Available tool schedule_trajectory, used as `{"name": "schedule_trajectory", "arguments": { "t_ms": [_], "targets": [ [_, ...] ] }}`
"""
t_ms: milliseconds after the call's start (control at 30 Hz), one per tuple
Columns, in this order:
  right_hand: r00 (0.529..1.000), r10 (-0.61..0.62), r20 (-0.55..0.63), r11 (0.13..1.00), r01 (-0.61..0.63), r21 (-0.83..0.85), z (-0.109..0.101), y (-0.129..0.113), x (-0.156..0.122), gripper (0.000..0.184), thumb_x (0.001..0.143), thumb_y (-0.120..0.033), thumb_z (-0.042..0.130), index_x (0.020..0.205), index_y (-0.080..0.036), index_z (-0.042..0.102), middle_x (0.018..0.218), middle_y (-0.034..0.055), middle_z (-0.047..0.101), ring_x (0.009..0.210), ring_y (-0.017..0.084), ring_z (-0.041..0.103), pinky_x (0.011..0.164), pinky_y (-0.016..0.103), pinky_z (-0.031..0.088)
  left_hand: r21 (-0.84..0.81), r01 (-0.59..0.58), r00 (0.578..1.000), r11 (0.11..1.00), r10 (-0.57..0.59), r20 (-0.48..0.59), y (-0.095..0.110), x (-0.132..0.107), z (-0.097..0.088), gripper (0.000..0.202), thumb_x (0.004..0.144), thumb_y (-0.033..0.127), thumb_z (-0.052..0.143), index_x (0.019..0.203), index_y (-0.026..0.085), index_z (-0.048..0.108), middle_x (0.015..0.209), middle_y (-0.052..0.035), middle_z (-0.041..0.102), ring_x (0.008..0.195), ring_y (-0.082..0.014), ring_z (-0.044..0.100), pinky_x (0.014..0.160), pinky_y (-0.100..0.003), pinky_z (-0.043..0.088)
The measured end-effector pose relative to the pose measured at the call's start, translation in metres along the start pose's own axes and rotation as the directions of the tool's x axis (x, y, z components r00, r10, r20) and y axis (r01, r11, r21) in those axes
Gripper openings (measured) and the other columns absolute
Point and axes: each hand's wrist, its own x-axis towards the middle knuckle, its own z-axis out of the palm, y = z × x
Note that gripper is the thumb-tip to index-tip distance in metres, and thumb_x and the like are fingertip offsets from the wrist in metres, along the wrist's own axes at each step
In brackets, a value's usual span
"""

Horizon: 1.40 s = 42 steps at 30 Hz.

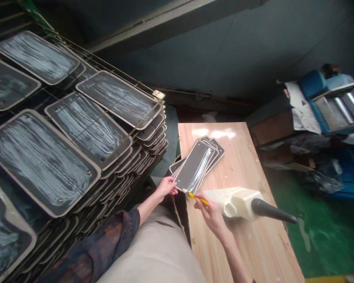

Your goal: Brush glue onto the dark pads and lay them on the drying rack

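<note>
A fanned stack of dark rectangular plates [188,167] with pale rims and rounded corners lies on the wooden tabletop. The uppermost plate has wet white streaks along its right side. My left hand [167,186] grips the near left corner of that plate between thumb and fingers. In my right hand [210,214] is a small brush with a yellow handle [201,199], its pale tip at the plate's near edge. Just right of that hand, a cream plastic bottle [243,202] with a long grey nozzle [273,211] lies on its side.
Wire racks [126,80] on the left hold many layers of similar plates [43,161] smeared white. The light wood tabletop [242,251] runs beneath the work. To the right are a blue machine with metal rollers [343,108], plastic bags [324,173] and green floor [312,232].
</note>
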Motion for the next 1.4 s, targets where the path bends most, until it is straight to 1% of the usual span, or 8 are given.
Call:
{"name": "schedule_trajectory", "arguments": {
  "t_ms": [300, 467, 667, 833, 967, 1133, 1267, 1400],
  "targets": [
    [0.893, -0.137, -0.428, 0.989, 0.097, -0.114, -0.059, 0.035, 0.122, 0.039, 0.092, -0.051, 0.047, 0.108, -0.018, 0.061, 0.076, 0.0034, 0.069, 0.071, 0.018, 0.068, 0.067, 0.028, 0.052, -0.002, -0.014, 1.0, 1.0, 0.014, 0.003, -0.001, 0.001, -0.001, 0.004, 0.086, 0.008, 0.054, 0.083, 0.01, 0.056, 0.06, -0.0046, 0.065, 0.047, -0.0131, 0.064, 0.042, -0.018, 0.047],
    [0.848, -0.274, -0.454, 0.944, 0.146, -0.297, -0.064, 0.029, 0.16, 0.039, 0.095, -0.047, 0.041, 0.111, -0.019, 0.062, 0.093, 0.0068, 0.071, 0.078, 0.018, 0.068, 0.07, 0.028, 0.05, -0.027, -0.004, 1.0, 1.0, 0.004, 0.012, -0.001, 0.001, -0.001, 0.002, 0.085, 0.01, 0.057, 0.083, 0.01, 0.056, 0.06, -0.0051, 0.066, 0.048, -0.0139, 0.065, 0.044, -0.019, 0.049],
    [0.942, -0.261, -0.21, 0.903, 0.162, -0.397, -0.029, 0.018, 0.12, 0.035, 0.096, -0.044, 0.04, 0.108, -0.02, 0.063, 0.094, 0.006, 0.072, 0.076, 0.018, 0.067, 0.072, 0.028, 0.05, -0.043, 0.001, 1.0, 0.999, -0.001, 0.016, -0.002, 0.003, -0.001, 0.005, 0.086, 0.008, 0.054, 0.082, 0.011, 0.055, 0.06, -0.0043, 0.066, 0.047, -0.0131, 0.064, 0.042, -0.018, 0.048],
    [0.997, -0.034, 0.072, 0.976, 0.048, -0.21, -0.008, -0.005, 0.048, 0.032, 0.096, -0.046, 0.041, 0.11, -0.024, 0.06, 0.08, 0.0007, 0.069, 0.07, 0.015, 0.066, 0.066, 0.026, 0.049, -0.05, 0.008, 1.0, 0.999, -0.007, 0.028, -0.001, 0.003, -0.002, 0.005, 0.086, 0.008, 0.055, 0.081, 0.01, 0.056, 0.059, -0.0039, 0.065, 0.047, -0.0129, 0.064, 0.042, -0.017, 0.047],
    [0.984, 0.048, 0.174, 0.991, -0.068, 0.112, -0.013, -0.008, 0.05, 0.033, 0.093, -0.049, 0.047, 0.106, -0.021, 0.059, 0.076, 0.0011, 0.067, 0.072, 0.016, 0.068, 0.07, 0.028, 0.054, -0.048, 0.004, 0.999, 0.999, -0.002, 0.045, -0.002, 0.002, -0.004, 0.008, 0.087, 0.007, 0.052, 0.081, 0.01, 0.057, 0.06, -0.0039, 0.065, 0.049, -0.0125, 0.066, 0.043, -0.016, 0.048],
    [0.993, 0.004, -0.116, 0.973, 0.023, 0.231, -0.035, 0.017, 0.117, 0.04, 0.086, -0.054, 0.054, 0.102, -0.018, 0.059, 0.069, 0.0015, 0.065, 0.063, 0.017, 0.066, 0.064, 0.03, 0.056, -0.031, -0.017, 0.997, 0.999, 0.019, 0.073, -0.005, 0.005, -0.006, 0.011, 0.088, 0.008, 0.049, 0.081, 0.009, 0.058, 0.063, -0.0055, 0.067, 0.05, -0.0125, 0.066, 0.042, -0.016, 0.048],
    [0.917, -0.139, -0.373, 0.989, 0.147, -0.007, -0.052, 0.025, 0.162, 0.037, 0.089, -0.053, 0.05, 0.105, -0.021, 0.061, 0.076, 0.0015, 0.067, 0.069, 0.017, 0.067, 0.067, 0.03, 0.054, -0.028, -0.028, 0.996, 0.999, 0.031, 0.078, -0.007, 0.008, -0.007, 0.007, 0.086, 0.01, 0.053, 0.081, 0.009, 0.058, 0.062, -0.0046, 0.066, 0.049, -0.0131, 0.066, 0.042, -0.016, 0.048],
    [0.869, -0.303, -0.391, 0.935, 0.193, -0.296, -0.055, 0.018, 0.183, 0.036, 0.095, -0.047, 0.041, 0.11, -0.021, 0.062, 0.087, 0.0041, 0.07, 0.076, 0.017, 0.067, 0.071, 0.03, 0.051, -0.03, -0.029, 0.997, 0.999, 0.031, 0.073, -0.007, 0.008, -0.006, 0.006, 0.086, 0.01, 0.054, 0.082, 0.009, 0.059, 0.061, -0.0046, 0.066, 0.049, -0.0134, 0.066, 0.042, -0.016, 0.048]
  ]
}}
